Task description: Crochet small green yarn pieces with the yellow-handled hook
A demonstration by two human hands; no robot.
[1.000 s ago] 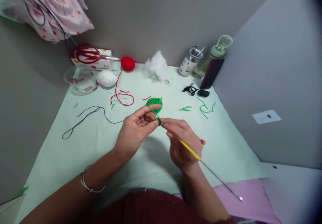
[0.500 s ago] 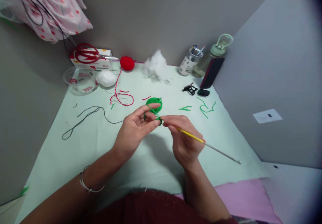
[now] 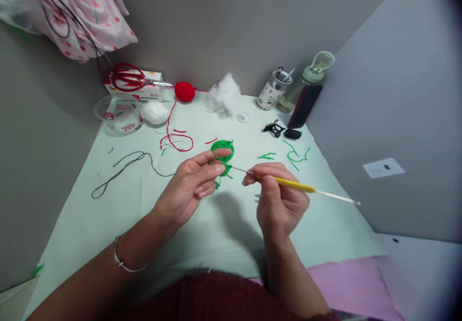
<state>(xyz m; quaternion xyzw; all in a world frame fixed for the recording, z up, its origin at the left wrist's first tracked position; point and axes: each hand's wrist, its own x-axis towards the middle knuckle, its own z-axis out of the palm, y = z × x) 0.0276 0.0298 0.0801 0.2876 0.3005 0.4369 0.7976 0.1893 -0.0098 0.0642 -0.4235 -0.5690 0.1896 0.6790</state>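
My left hand (image 3: 191, 184) is closed, pinching a small green crochet piece (image 3: 226, 171) between thumb and fingers. Behind it lies a green yarn ball (image 3: 221, 148), partly covered by my index finger. My right hand (image 3: 279, 196) grips a crochet hook (image 3: 292, 183) by its yellow handle. The hook's thin metal shaft points left, and its tip meets the green piece. The far metal end sticks out to the right. Two small silver points (image 3: 257, 198) show beside my right hand; what they belong to is hidden.
At the back are red-handled scissors (image 3: 126, 77) on a box, a white yarn ball (image 3: 155, 113), a red yarn ball (image 3: 185, 92), white stuffing (image 3: 224, 95), a pen cup (image 3: 270, 94) and a bottle (image 3: 313, 74). Green yarn scraps (image 3: 298, 156) lie right; a dark cord (image 3: 122, 169) lies left.
My right hand has moved right, away from my left, and the hook now lies flatter with its shaft exposed. My left thumb has shifted up over the green piece.
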